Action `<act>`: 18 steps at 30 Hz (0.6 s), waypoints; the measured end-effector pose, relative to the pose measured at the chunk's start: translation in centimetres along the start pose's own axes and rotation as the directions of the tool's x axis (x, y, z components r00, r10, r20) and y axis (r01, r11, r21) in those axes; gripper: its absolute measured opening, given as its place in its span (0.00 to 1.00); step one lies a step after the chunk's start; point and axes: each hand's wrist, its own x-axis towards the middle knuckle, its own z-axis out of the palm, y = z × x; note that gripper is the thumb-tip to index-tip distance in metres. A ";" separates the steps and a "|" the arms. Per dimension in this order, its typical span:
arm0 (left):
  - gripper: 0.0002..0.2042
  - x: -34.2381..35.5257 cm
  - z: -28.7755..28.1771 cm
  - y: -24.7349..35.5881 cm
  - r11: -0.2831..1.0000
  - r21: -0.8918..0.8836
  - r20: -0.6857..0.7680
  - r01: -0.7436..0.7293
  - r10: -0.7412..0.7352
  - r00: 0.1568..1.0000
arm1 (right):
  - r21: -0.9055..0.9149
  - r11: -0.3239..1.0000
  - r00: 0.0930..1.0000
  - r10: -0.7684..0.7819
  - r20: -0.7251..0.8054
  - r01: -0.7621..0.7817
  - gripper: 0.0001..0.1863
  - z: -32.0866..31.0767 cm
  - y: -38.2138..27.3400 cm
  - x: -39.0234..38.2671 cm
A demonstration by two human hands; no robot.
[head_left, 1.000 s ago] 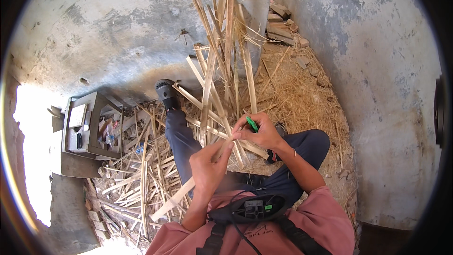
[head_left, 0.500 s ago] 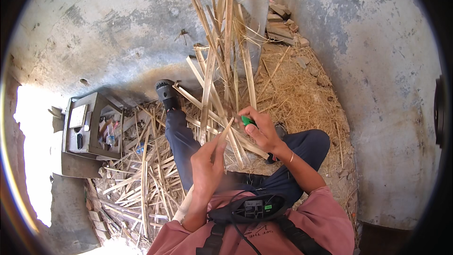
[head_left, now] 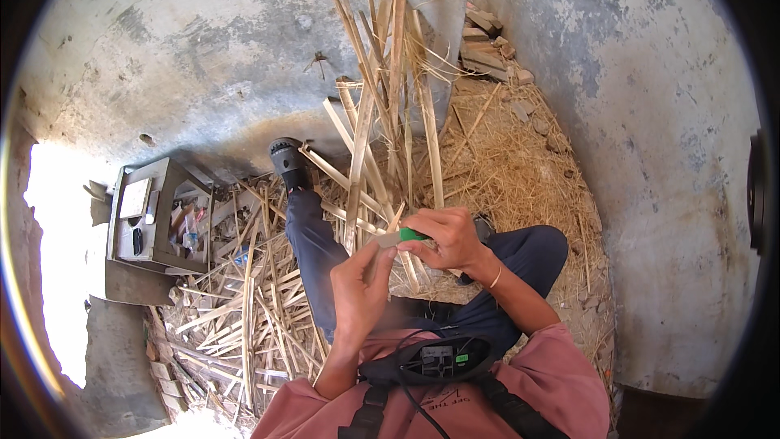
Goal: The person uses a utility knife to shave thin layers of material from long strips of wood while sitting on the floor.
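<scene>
My right hand (head_left: pixel 449 237) is closed round the green handle of a knife (head_left: pixel 413 234). Its short grey blade points left, lying across a pale bamboo strip (head_left: pixel 396 216) close to my left fingertips. My left hand (head_left: pixel 359 293) is closed on that strip, with the narrow end sticking up past the blade. Most of the strip is hidden by the hand and forearm. Whether the blade's edge is biting into it cannot be made out. Both hands are close together above my lap.
Long split bamboo pieces (head_left: pixel 357 154) lean upright against the wall ahead. Cut strips (head_left: pixel 250 309) litter the floor at left, and straw-like shavings (head_left: pixel 520 187) cover it at right. A metal cabinet (head_left: pixel 162 258) stands at far left. Bricks (head_left: pixel 485 53) are stacked in the corner.
My right hand has moved down and left and turned, bringing the knife blade across the strip by my left fingers. My left hand has barely moved.
</scene>
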 end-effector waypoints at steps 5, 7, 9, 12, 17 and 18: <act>0.11 0.1 -0.3 0.1 0.998 -0.025 0.030 0.065 -0.065 0.997 | -0.071 0.997 1.000 -0.021 -0.018 0.019 0.19 -0.1 0.4 0.0; 0.12 0.0 -0.2 -0.6 0.995 -0.078 0.035 0.070 -0.067 0.997 | -0.083 0.996 0.999 -0.021 -0.043 0.017 0.19 -0.1 0.4 0.0; 0.12 -0.1 -0.2 -0.9 0.990 -0.116 0.035 0.075 -0.071 0.997 | -0.090 0.996 0.997 -0.013 -0.080 0.006 0.20 -0.1 0.4 0.2; 0.13 -0.3 -0.1 -1.3 0.984 -0.158 0.036 0.082 -0.077 0.996 | -0.142 0.990 0.998 -0.009 -0.058 0.001 0.20 -0.8 0.1 0.7; 0.13 -0.8 -0.3 -1.8 0.969 -0.213 0.059 0.126 -0.116 0.991 | -0.182 0.983 0.999 -0.017 -0.037 0.010 0.18 -0.9 -0.1 0.5; 0.13 -0.7 -0.5 -1.6 0.966 -0.217 0.077 0.142 -0.129 0.989 | -0.189 0.982 1.000 -0.015 -0.023 0.010 0.17 -0.9 -0.2 0.5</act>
